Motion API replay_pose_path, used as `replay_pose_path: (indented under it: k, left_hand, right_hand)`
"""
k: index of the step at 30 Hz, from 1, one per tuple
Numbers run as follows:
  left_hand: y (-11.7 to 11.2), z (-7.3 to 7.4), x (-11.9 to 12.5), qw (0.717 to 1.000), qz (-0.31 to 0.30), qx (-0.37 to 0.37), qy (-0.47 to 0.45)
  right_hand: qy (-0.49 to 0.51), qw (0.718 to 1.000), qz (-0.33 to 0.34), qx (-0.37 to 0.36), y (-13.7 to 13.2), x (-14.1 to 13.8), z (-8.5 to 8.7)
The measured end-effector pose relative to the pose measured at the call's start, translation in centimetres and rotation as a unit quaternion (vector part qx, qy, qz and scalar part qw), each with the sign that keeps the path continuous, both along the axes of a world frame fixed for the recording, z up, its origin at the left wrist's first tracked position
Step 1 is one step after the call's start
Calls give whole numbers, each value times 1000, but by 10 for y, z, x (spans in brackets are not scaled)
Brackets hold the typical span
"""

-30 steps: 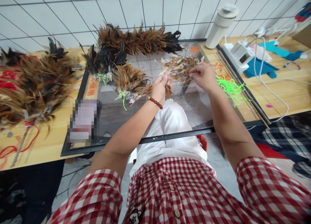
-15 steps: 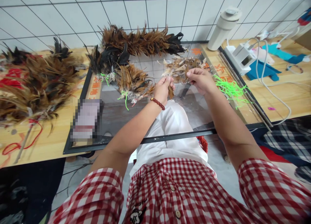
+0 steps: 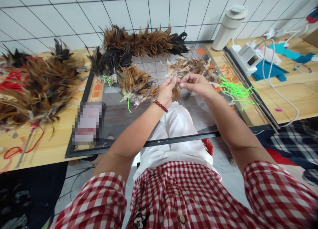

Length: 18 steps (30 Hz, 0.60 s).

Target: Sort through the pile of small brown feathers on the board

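Observation:
My left hand (image 3: 166, 91), with a beaded bracelet on the wrist, is closed in a pinch on a small bunch of brown feathers (image 3: 176, 91) that hangs below the fingertips. Close beside it, my right hand (image 3: 195, 85) has its thumb and forefinger pressed together at the top of the bunch; what lies between them is too small to make out. A loose pile of pale and brown feathers (image 3: 196, 66) lies just behind both hands. Tied feather bundles (image 3: 135, 78) with green string ends rest to the left on the black-framed glass panel (image 3: 119, 114).
Bright green strings (image 3: 236, 89) lie right of my right hand. A long feather garland (image 3: 144, 41) runs along the tiled wall. A phone (image 3: 88, 121) lies front left, larger feather bundles (image 3: 37, 86) farther left. A white bottle (image 3: 230, 28) and power strip (image 3: 244, 58) stand back right.
My right hand has moved left and slightly toward me, from over the loose feather pile to my left hand's fingertips. My left hand keeps hold of the feathers almost in place.

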<state>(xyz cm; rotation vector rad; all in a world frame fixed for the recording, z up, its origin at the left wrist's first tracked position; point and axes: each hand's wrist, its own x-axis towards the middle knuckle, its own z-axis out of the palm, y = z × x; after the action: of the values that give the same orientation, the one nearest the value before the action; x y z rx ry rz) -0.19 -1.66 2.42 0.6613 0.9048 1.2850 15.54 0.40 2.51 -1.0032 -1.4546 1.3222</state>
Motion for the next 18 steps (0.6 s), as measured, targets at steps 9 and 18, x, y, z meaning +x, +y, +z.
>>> replay_pose_path:
  k: [9, 18]
  left_hand:
    - [-2, -1, 0, 999, 14, 9, 29]
    - [9, -15, -2, 998, 33, 19, 43]
  right_hand:
    - [7, 996, -49, 79, 1, -2, 3]
    - [-90, 984, -45, 150, 4, 10, 7]
